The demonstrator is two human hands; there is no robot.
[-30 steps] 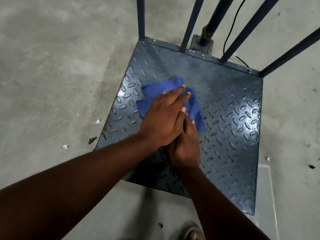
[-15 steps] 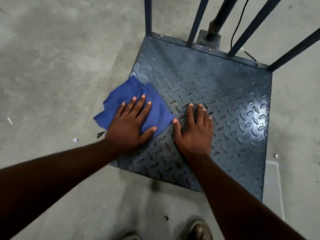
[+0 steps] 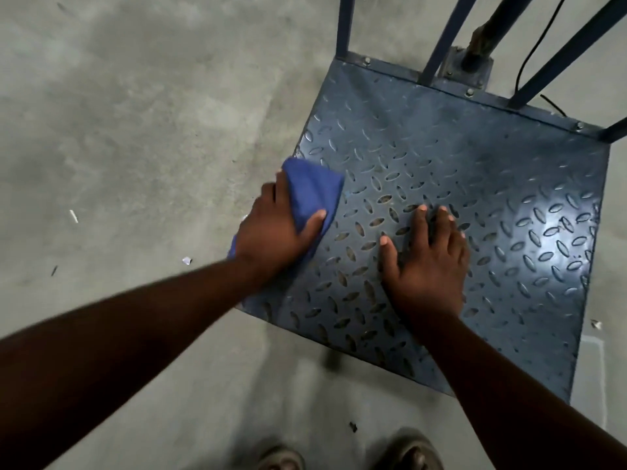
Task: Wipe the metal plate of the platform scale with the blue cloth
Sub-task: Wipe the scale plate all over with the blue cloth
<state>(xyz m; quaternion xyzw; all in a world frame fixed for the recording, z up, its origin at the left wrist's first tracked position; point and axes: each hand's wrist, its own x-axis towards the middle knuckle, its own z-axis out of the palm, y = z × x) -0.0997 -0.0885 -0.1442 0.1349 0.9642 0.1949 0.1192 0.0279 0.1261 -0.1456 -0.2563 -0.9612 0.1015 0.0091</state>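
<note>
The cloth has bunched up since half a second ago! The metal plate lies on the concrete floor; the right hand presses flat, fingers spread; the left hand grips the blue cloth at the plate's left edge.

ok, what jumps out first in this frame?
The dark blue diamond-tread metal plate of the platform scale fills the right of the view. At its left edge the left hand grips a bunched blue cloth. The right hand lies flat on the plate near its middle, fingers spread.
</note>
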